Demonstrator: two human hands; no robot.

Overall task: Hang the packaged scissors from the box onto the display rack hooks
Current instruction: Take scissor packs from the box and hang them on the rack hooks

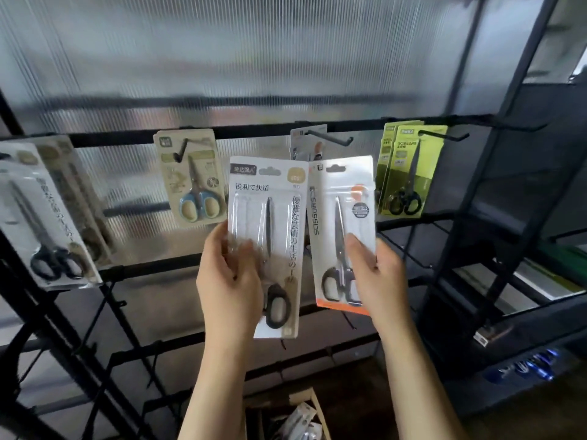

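My left hand (230, 277) grips a white scissors pack (270, 217) with black-handled scissors and vertical black lettering. Beside it, my right hand (376, 274) grips a white pack with an orange bottom edge (343, 217), thumb across its front. Both packs are held upright in front of the black display rack (254, 130). Just above the orange pack juts a hook (330, 138) with a similar pack (305, 147) hanging on it. Down at the bottom edge sits the cardboard box (313, 396) with more packs inside.
Hanging on the rack are white packs at far left (41, 217), a beige pack with blue-handled scissors (190, 176) and yellow-green packs (409, 173) at right. A bare hook (508, 125) sticks out at upper right. Dark shelving (508, 217) stands to the right.
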